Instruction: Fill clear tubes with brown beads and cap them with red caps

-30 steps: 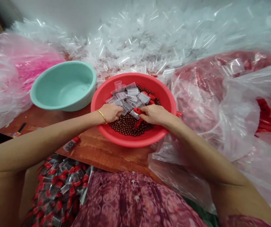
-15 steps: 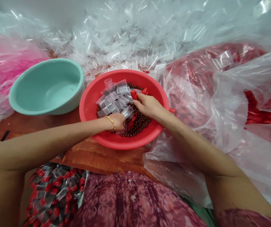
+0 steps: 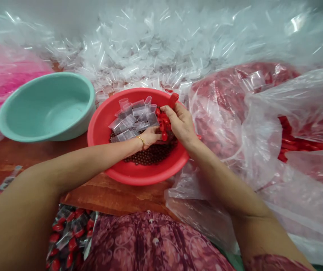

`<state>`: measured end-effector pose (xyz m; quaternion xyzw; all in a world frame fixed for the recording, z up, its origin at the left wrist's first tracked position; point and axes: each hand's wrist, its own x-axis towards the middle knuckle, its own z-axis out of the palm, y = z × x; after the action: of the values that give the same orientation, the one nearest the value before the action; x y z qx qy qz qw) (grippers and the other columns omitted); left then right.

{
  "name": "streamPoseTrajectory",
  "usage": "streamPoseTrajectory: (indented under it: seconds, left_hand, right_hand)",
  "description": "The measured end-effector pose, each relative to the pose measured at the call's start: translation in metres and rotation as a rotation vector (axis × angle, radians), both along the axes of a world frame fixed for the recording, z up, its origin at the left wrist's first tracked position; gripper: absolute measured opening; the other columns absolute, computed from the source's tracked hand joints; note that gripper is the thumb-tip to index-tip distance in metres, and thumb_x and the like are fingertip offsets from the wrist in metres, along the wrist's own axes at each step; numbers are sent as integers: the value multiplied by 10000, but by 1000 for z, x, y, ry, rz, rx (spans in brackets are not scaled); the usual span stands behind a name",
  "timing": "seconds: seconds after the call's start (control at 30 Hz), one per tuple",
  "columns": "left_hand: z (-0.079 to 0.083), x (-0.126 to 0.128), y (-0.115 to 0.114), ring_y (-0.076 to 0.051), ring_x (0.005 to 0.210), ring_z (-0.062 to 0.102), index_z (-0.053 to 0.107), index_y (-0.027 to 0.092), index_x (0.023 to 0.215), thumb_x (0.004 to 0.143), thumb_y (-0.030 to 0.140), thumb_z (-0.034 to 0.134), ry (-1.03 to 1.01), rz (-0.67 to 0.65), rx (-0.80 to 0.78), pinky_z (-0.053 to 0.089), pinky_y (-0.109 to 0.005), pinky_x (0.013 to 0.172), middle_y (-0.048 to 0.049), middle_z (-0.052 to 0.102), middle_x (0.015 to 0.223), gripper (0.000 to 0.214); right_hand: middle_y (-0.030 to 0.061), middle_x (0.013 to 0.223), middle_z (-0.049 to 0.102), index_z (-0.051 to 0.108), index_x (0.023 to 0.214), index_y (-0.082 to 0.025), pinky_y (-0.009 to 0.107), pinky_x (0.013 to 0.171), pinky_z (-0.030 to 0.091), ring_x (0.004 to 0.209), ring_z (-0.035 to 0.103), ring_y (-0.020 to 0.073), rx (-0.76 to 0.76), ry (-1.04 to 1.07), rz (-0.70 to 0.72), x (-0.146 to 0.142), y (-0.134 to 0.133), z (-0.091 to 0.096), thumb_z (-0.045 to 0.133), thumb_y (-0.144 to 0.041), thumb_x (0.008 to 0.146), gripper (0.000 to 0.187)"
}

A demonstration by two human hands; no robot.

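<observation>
The red cap (image 3: 173, 99) was above the far right part of the red basin (image 3: 143, 180), at the tips of the right hand (image 3: 182, 122). The thumb and the fingers of this hand were closed together, and the cap seemed to be pinched between them, with its larger part standing out beyond the fingertips. The left hand (image 3: 152, 137) was inside the basin, right of its middle, with fingers bent and reaching toward a cluster of red caps (image 3: 164, 122); whether these fingers were holding something, I cannot tell, because their tips were lost among the caps. The lower end of the pinched cap was covered by the thumb, and the cluster was partly hidden behind both hands and was rather blurred. The long axis of the pinched cap was slanted: its free end pointed up and to the right, toward the far right rim of the basin. Clear plastic sleeves (image 3: 129, 119) lay in the left and far part of the basin, turned in many directions, and brown beads (image 3: 147, 156) covered its bottom at the near side. To the left of the basin stood a pale green basin (image 3: 47, 105), and to its right a plastic bag (image 3: 216, 113) with red pieces inside, cut off by the picture's edge.
</observation>
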<state>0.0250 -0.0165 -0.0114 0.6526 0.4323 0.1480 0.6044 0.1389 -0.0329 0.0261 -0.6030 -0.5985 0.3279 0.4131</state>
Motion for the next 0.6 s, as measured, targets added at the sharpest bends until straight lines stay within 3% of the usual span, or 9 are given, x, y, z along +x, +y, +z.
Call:
streamPoseTrajectory:
  seconds: [0.1, 0.2, 0.4, 0.6]
  left_hand:
    - [11, -21, 0, -100, 781, 635, 561, 119, 960, 646, 94, 693, -314, 136, -261, 514, -273, 797, -42, 670, 897, 341]
    - [27, -44, -4, -110, 830, 639, 569, 138, 950, 584, 59, 719, -411, 193, -358, 502, -265, 811, -34, 678, 922, 403]
    - [55, -70, -15, -126, 885, 645, 555, 177, 967, 695, 138, 699, -536, 291, -403, 511, -311, 856, -19, 676, 941, 310]
    - [52, -66, -16, -119, 787, 663, 500, 208, 1021, 838, 270, 589, -553, 303, -472, 520, -296, 780, -19, 670, 907, 213]
  right_hand:
    - [48, 1007, 635, 574, 1009, -242, 346, 841, 447, 965, 562, 188, 103, 87, -115, -1, -1, 3, 292, -571, 886, 450]
    - [51, 975, 647, 592, 955, -239, 366, 859, 441, 955, 566, 195, 111, 95, -121, -3, -3, 7, 318, -578, 868, 445]
    - [50, 844, 650, 551, 805, -229, 384, 847, 444, 824, 583, 189, 135, 150, -101, -7, -5, 9, 413, -464, 834, 274]
    - [-20, 605, 502, 470, 708, -232, 286, 589, 421, 551, 467, 128, 80, 211, -2, -14, -13, 12, 462, -433, 805, 224]
